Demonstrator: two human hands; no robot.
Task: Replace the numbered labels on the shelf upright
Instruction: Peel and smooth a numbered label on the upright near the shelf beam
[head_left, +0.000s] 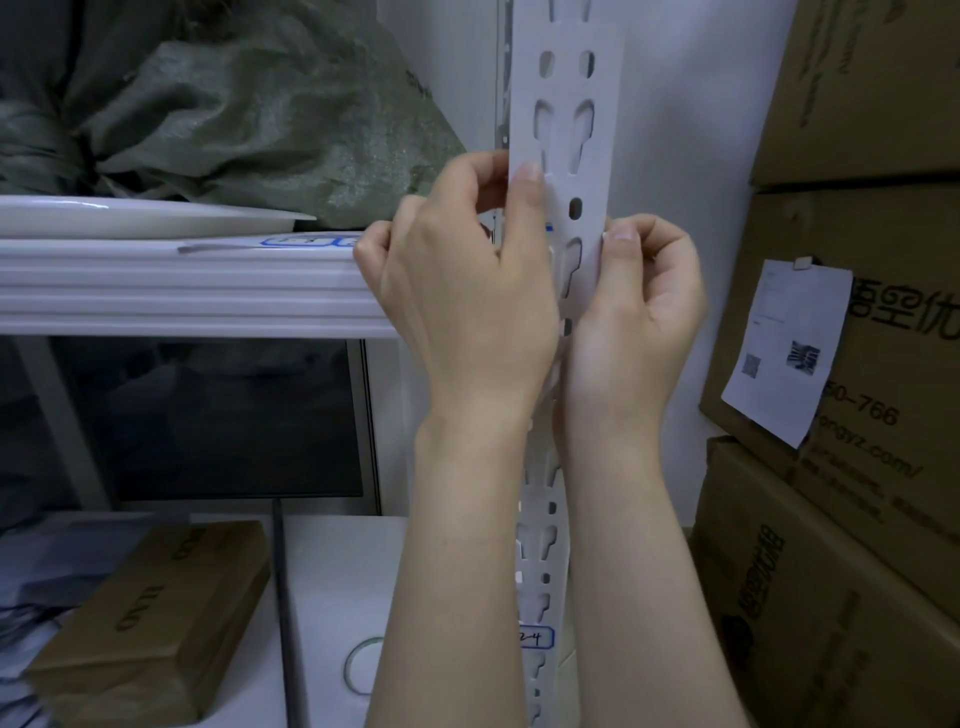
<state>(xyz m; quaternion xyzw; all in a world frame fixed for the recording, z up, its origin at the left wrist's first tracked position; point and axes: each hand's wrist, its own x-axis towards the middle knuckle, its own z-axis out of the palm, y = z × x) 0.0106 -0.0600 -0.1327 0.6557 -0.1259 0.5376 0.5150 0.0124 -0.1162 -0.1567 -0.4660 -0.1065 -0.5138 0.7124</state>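
Green woven sack (234, 104) is slumping at 10 o'clock, sitting on top of the white shelf beam (156, 291). A blue-bordered beam label (306, 241) is sticking to the beam's upper edge, at 9 o'clock of my left hand; its writing is too blurred to read. At 7 o'clock a brown cardboard box (156, 623) is lying flat on the lower shelf, with a dark rod (283, 597) standing just beside it at its 3 o'clock.

My left hand (457, 291) is reaching up at centre with its fingers curled. The thumb is pressing on the front of the shelf upright (566, 130) at its left edge and the forefinger is hooking round behind, so I am gripping the upright. The upright is running from 12 to 6 o'clock, white and punched with paired keyhole slots. A blue sliver (548, 227) is peeking out at 3 o'clock of that hand, mostly hidden; I cannot tell what it is.

My right hand (644, 296) is working at 3 o'clock of the left, fingers curled in, thumb tip pushing against the upright's right edge. I cannot tell whether it is pinching anything.

A numbered label (535, 636), blue-bordered and ending "24", is sticking to the upright at 6 o'clock, partly covered by my left forearm.

Stacked cartons (857, 104) are filling the 3 o'clock side, with a printed paper slip (784, 353) taped to one.
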